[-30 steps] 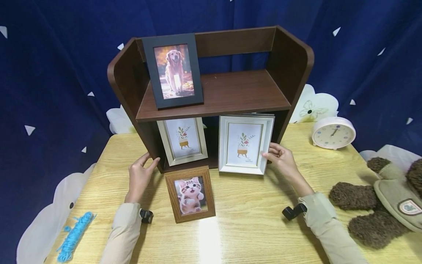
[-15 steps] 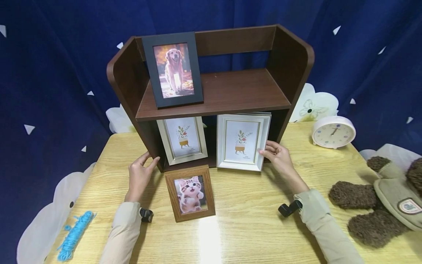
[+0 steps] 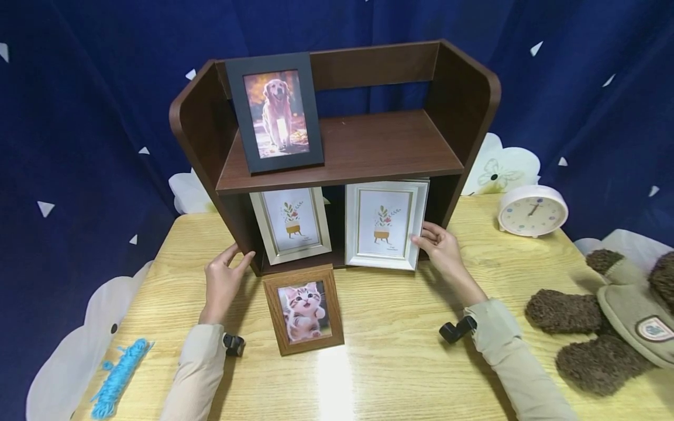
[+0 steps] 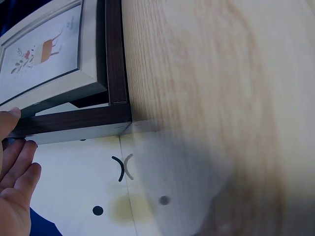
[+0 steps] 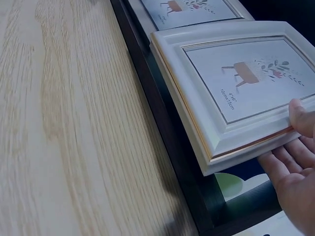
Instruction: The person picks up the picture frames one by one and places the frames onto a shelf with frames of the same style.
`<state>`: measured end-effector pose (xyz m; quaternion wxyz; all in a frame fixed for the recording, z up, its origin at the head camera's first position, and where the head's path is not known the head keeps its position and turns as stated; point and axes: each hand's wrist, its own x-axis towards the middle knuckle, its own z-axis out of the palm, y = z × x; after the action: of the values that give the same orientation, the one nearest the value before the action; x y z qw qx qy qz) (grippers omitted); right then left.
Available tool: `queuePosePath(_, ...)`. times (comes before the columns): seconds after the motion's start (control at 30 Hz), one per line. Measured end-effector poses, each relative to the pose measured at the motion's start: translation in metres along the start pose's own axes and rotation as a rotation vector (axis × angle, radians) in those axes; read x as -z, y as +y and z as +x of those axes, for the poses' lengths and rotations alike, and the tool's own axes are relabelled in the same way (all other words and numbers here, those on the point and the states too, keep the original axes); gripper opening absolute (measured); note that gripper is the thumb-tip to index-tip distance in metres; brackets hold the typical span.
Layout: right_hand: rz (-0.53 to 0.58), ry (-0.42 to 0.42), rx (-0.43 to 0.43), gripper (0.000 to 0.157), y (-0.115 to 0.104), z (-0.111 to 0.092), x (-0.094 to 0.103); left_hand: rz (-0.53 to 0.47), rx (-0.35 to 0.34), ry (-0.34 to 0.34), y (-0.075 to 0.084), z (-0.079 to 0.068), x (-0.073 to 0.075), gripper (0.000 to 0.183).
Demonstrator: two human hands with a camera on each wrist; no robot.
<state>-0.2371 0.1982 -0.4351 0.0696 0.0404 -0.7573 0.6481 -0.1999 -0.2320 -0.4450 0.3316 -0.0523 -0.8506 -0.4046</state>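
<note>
At brown shelf [image 3: 389,143], white frame [image 3: 386,225] pinched by right edge in right hand [image 3: 444,251], left hand [image 3: 222,282] gripping side panel [image 3: 239,217]

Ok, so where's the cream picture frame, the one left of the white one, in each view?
Head: cream picture frame left of centre, on the lower level of the dark brown bookshelf.
Left wrist: upper left corner, cut off by the picture's edge.
Right wrist: top edge, partly cut off, beyond the white picture frame.
Shared landmark: the bookshelf's lower front edge.
</note>
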Motion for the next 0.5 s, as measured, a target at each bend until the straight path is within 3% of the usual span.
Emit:
queuePosePath(0.27,0.043,0.011,0.032,0.042,0.0032,0.0041,-0.0057,-0.002,0.015,-0.009,0.0007,-0.0005,-0.0004,0.029)
queuePosePath(0.5,0.003,0.030,0.016,0.042,0.0041,0.0086,-0.0100,-0.004,0.028,-0.012,0.0028,-0.0008,0.0005,0.029)
